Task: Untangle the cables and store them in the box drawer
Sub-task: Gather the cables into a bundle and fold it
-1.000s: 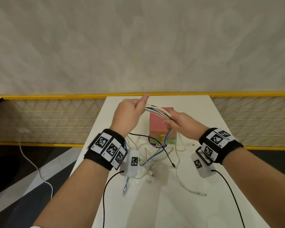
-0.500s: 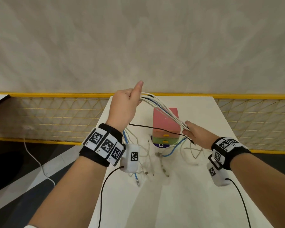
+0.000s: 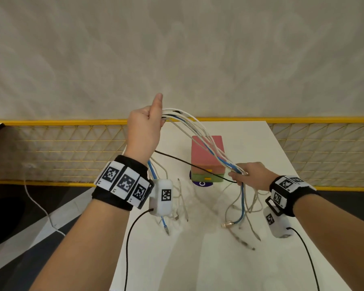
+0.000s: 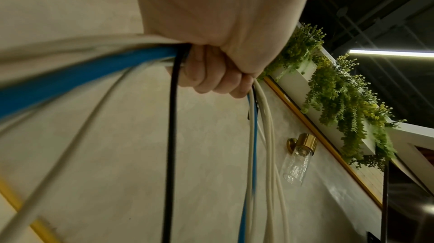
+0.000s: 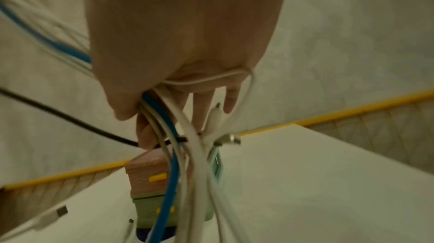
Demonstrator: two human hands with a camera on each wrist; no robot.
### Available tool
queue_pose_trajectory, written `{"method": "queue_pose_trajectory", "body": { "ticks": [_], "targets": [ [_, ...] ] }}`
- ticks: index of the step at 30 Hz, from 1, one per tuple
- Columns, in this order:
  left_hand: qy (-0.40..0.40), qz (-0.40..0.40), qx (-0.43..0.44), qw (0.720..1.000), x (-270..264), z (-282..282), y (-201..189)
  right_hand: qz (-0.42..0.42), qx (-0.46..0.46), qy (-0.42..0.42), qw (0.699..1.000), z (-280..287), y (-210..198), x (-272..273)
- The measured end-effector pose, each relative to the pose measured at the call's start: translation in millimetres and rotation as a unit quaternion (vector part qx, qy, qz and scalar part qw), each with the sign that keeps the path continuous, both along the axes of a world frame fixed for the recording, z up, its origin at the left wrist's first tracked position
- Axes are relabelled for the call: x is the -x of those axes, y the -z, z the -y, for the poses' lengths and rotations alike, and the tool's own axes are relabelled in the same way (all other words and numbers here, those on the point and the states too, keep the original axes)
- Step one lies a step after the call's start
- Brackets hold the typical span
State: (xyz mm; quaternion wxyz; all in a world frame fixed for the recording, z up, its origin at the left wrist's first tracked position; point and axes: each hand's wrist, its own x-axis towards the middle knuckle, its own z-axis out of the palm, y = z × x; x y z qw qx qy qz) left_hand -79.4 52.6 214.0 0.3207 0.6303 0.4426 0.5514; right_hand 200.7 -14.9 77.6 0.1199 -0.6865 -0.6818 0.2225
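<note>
Left hand (image 3: 144,131), raised, fist clenched round the cables (image 3: 200,133). Bundle arcs rightward over the box (image 3: 207,152) to the lower right hand (image 3: 251,175), which grips it; right wrist view alone shows a plug (image 5: 229,140) beneath its fingers, ends trailing to the worktop (image 3: 240,259).

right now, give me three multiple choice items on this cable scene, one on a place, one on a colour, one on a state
1. Where does the box stand?
A. on the white table
B. on the floor
C. in the person's lap

2. What colour is the box's top part?
A. black
B. pink
C. blue

3. What is the left hand doing?
A. lying flat on the table
B. pulling a drawer open
C. gripping the cable bundle, raised above the table

Answers:
1 A, the box sits on the tabletop beyond the hands.
2 B, pink top over a green drawer with yellow handles.
3 C, its fingers curl round the cables, which run down to the right hand.
</note>
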Motion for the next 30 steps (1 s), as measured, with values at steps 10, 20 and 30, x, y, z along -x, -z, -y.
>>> {"method": "queue_pose_trajectory", "body": {
  "ticks": [10,20,30],
  "targets": [
    [-0.02,0.022,-0.025,0.999,6,6,-15,-0.127,0.087,0.002,0.988,5,-3,2],
    [-0.045,0.092,-0.008,0.995,19,1,-22,-0.082,0.165,-0.031,0.982,9,5,-7],
    [-0.045,0.055,0.002,0.997,17,2,-10,-0.131,0.008,0.065,0.989,17,10,-6]
  ]
}}
